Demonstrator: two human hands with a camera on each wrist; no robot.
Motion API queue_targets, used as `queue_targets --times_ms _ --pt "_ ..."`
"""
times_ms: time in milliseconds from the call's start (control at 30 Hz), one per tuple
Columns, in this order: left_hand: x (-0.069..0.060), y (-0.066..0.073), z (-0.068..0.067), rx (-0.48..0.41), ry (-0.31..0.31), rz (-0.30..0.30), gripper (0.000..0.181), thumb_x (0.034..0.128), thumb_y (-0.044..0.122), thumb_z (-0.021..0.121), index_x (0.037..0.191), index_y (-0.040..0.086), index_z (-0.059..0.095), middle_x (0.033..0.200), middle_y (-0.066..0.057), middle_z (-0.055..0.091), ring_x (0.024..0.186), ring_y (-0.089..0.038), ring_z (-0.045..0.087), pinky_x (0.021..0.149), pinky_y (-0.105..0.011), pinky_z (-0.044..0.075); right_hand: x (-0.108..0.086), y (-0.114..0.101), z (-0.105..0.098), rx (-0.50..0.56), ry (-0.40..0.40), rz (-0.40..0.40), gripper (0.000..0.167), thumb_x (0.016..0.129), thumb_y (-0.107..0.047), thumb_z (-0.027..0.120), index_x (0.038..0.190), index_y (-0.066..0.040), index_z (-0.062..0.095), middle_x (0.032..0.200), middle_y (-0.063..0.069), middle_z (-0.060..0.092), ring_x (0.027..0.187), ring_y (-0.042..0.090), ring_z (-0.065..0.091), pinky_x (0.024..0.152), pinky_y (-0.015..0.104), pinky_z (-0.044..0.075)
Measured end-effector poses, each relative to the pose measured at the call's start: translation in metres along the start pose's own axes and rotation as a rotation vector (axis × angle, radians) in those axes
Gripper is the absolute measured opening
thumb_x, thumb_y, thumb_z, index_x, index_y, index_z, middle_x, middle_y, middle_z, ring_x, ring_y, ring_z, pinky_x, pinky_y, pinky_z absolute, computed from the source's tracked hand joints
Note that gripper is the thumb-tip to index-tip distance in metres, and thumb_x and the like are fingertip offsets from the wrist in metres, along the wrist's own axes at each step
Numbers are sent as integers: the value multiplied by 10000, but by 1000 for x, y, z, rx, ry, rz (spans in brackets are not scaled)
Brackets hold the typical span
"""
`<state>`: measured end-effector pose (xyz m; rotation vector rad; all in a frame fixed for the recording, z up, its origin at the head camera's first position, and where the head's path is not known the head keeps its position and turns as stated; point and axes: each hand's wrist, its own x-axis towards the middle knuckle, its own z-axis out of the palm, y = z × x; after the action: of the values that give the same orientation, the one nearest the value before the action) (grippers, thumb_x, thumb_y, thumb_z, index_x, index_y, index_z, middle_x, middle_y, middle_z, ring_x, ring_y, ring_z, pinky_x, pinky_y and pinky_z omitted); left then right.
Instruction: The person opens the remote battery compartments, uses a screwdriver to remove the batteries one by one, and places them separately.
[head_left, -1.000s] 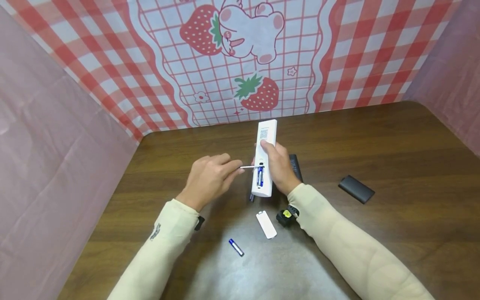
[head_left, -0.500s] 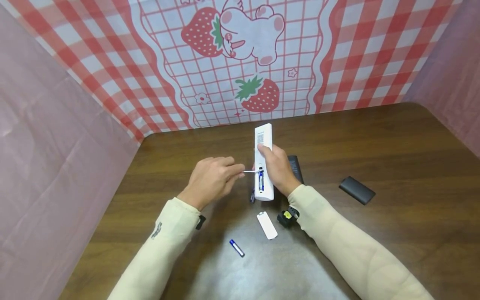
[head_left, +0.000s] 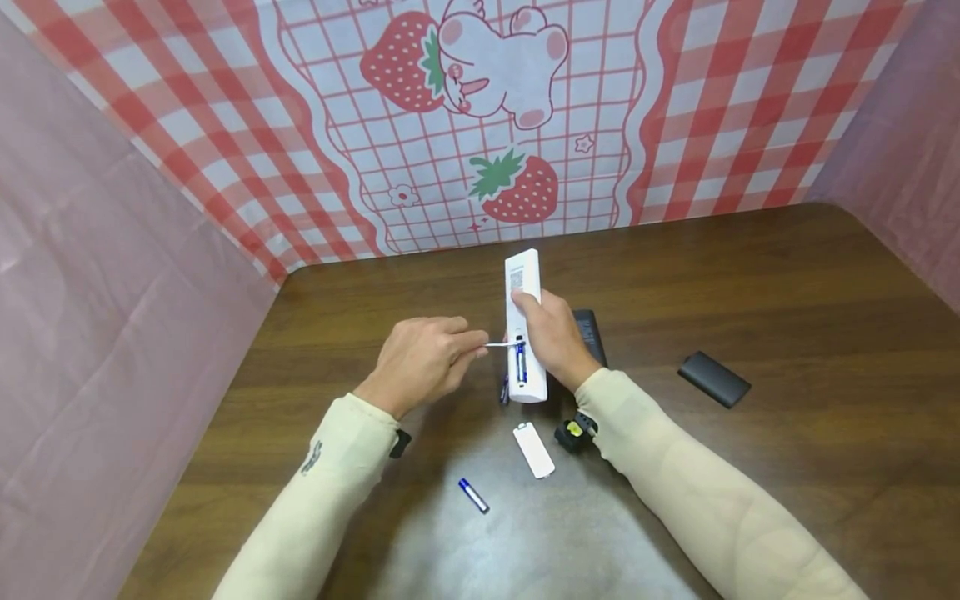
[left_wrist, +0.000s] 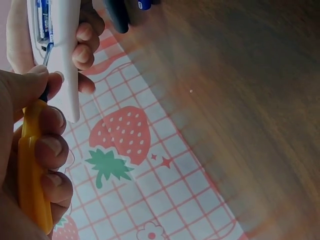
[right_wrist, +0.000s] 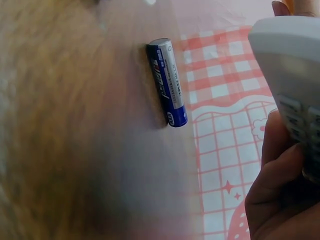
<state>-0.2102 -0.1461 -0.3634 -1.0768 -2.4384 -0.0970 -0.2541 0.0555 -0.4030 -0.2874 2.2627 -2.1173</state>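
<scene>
My right hand (head_left: 558,337) grips a white remote control (head_left: 523,268), its back turned up and its thumb across it. A blue-and-silver battery (head_left: 522,365) lies in the open battery bay. In my left hand (head_left: 423,358) is a screwdriver (left_wrist: 33,170) with a yellow-orange handle, the fingers curled round it. Its thin metal shaft (left_wrist: 48,55) reaches to the end of the bay, at the battery. The exact tip contact is too small to tell. The remote's keypad (right_wrist: 295,117) faces down in the right wrist view.
On the wooden table lie a white battery cover (head_left: 534,451) and a loose blue battery (head_left: 474,495). A flat black rectangular thing (head_left: 714,379) rests at right. Another black thing (head_left: 591,333) is partly behind my right hand. A patterned cloth (head_left: 525,187) hangs at the back.
The remote has shifted slightly left and down and tilted a little. My left hand has moved slightly with it, the screwdriver still at the battery bay. The loose things lie unmoved.
</scene>
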Motion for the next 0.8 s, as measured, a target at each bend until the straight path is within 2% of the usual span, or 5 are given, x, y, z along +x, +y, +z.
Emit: queue_targets --times_ms 400,500,600,800 --pt "0 2 0 4 -11 5 158 968 262 673 1023 172 792 735 72 592 560 -76 460 482 -267 401 1 -1 0 -44 -14 25 406 1052 -346 440 1049 27 600 761 178 663 630 270 664 570 394 554" --pt "1 6 1 1 -17 43 129 966 265 670 967 191 775 715 72 569 557 -88 479 491 -287 420 4 -2 -6 -51 6 33 417 1052 -367 437 1061 21 592 762 172 663 626 257 662 562 384 551" --pt "3 10 2 -5 -15 66 107 958 260 670 929 203 755 697 75 537 558 -101 493 504 -303 434 8 -3 -12 -8 52 32 415 1053 -369 436 1086 19 579 763 181 650 618 249 652 546 377 543" --pt "3 9 3 -16 -12 12 116 951 257 683 971 199 781 700 83 531 575 -99 512 511 -304 433 11 -4 -16 64 68 57 406 1052 -354 439 1141 20 570 773 180 637 630 236 648 555 373 543"
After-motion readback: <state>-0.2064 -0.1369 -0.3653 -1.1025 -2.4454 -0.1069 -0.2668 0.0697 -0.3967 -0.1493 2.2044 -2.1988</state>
